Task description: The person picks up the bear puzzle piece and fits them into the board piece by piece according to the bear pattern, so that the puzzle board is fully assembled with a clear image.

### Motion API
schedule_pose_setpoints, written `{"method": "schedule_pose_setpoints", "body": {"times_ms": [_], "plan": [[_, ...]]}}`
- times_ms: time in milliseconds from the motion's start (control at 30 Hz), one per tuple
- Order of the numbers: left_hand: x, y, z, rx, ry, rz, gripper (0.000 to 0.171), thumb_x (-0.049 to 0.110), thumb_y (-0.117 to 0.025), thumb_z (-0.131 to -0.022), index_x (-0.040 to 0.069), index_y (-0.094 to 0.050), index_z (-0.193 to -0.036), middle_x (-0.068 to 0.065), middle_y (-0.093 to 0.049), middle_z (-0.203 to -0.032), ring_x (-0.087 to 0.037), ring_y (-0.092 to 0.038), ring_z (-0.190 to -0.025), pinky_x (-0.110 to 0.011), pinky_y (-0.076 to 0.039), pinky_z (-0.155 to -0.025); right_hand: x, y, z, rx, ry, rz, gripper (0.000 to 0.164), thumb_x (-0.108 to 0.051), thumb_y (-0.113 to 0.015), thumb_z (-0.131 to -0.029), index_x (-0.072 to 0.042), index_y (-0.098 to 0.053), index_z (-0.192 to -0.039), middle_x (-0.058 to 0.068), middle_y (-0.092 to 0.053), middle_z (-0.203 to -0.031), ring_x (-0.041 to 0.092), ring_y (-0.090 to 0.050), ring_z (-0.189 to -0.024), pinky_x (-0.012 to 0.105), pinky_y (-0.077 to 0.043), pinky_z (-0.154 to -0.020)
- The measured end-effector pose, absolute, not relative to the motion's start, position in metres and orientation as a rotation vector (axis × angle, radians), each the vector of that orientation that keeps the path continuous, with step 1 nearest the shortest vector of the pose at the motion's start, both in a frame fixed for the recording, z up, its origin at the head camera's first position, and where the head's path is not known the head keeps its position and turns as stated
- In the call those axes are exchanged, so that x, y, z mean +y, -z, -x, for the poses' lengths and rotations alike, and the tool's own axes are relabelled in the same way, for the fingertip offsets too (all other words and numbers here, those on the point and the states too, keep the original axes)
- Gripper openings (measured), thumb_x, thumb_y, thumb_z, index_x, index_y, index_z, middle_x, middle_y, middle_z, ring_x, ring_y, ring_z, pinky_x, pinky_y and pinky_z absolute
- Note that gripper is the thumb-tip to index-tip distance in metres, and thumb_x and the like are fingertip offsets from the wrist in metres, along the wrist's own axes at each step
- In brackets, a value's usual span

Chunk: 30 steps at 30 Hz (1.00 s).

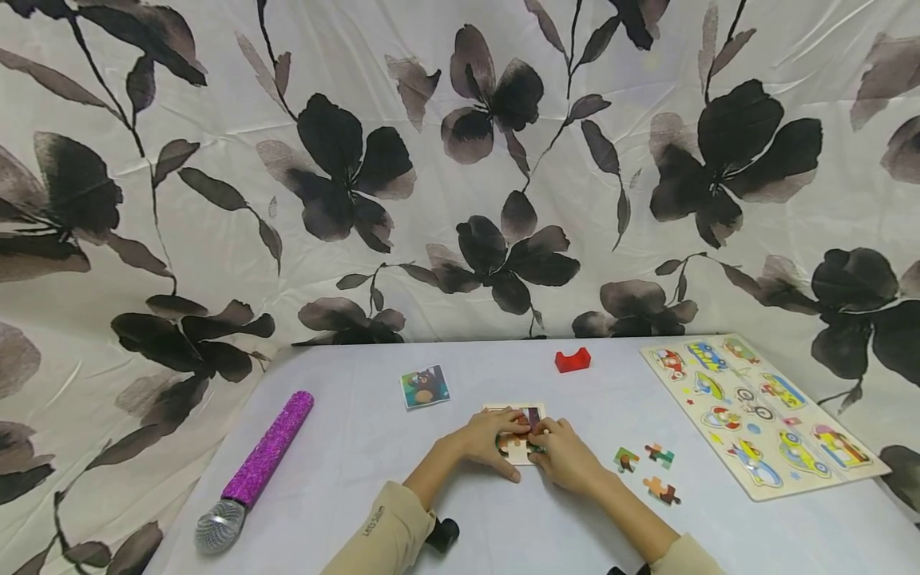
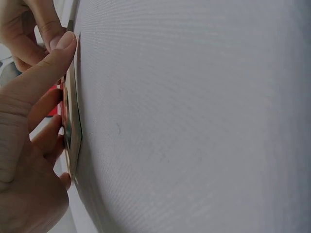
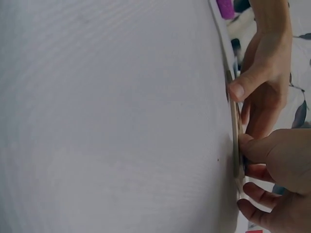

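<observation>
A small wooden jigsaw board (image 1: 516, 457) lies flat in front of me, partly filled with brown and dark pieces and largely covered by both hands. My left hand (image 1: 483, 439) rests over its left side, fingers spread across the top and thumb straight toward the near edge. At the right side, my right hand (image 1: 569, 457) has its thumb and bent fingers close together on a puzzle piece, mostly hidden under the fingertips. From the left wrist view, the board (image 2: 74, 131) appears edge-on. Three loose puzzle pieces (image 1: 659, 455) lie right of my right hand.
A bear picture card (image 1: 425, 387) lies behind the board to the left, and a red plastic block (image 1: 573, 360) sits at the back. A glittery purple microphone (image 1: 268, 450) is at left. On the right lies a large vehicle puzzle board (image 1: 762, 415). A black object (image 1: 442, 534) is beside the left sleeve.
</observation>
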State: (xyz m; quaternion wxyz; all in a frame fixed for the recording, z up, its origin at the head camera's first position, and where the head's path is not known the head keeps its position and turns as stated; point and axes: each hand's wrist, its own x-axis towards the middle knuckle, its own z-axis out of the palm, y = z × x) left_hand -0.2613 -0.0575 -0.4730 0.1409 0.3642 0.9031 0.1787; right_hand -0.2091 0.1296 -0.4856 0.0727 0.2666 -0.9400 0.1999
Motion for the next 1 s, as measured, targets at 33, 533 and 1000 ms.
{"method": "schedule_pose_setpoints", "body": {"times_ms": [33, 533, 1000], "plan": [[-0.0576, 0.4733, 0.2614, 2.609, -0.516, -1.05, 0.08, 0.04, -0.081, -0.069, 0.013, -0.05, -0.137, -0.009, -0.036, -0.149, -0.031, -0.028, -0.139, -0.057, -0.021, -0.111, 0.13, 0.4852, 0.2096, -2.82, -0.576, -0.812, 0.027, -0.011, -0.07, -0.084, 0.005, -0.069, -0.105, 0.009, -0.059, -0.104, 0.022, -0.05, -0.089, 0.039, -0.049, -0.077], [-0.0579, 0.4753, 0.2622, 2.643, -0.536, -1.092, 0.066, 0.037, -0.076, -0.076, 0.014, -0.055, -0.134, -0.009, -0.04, -0.147, -0.031, -0.032, -0.137, -0.057, -0.023, -0.11, 0.1303, 0.4815, 0.2055, -2.785, -0.309, -0.872, 0.026, -0.017, -0.066, -0.088, 0.001, -0.069, -0.106, 0.007, -0.06, -0.106, 0.022, -0.053, -0.092, 0.038, -0.051, -0.076], [-0.0584, 0.4788, 0.2629, 2.638, -0.543, -1.065, 0.067, 0.038, -0.076, -0.076, 0.015, -0.054, -0.135, -0.008, -0.039, -0.148, -0.03, -0.03, -0.138, -0.057, -0.022, -0.11, 0.1317, 0.4864, 0.2088, -2.747, -0.401, -0.861, 0.02, -0.016, -0.069, -0.085, -0.002, -0.073, -0.098, 0.011, -0.063, -0.105, 0.024, -0.055, -0.092, 0.038, -0.051, -0.08]]}}
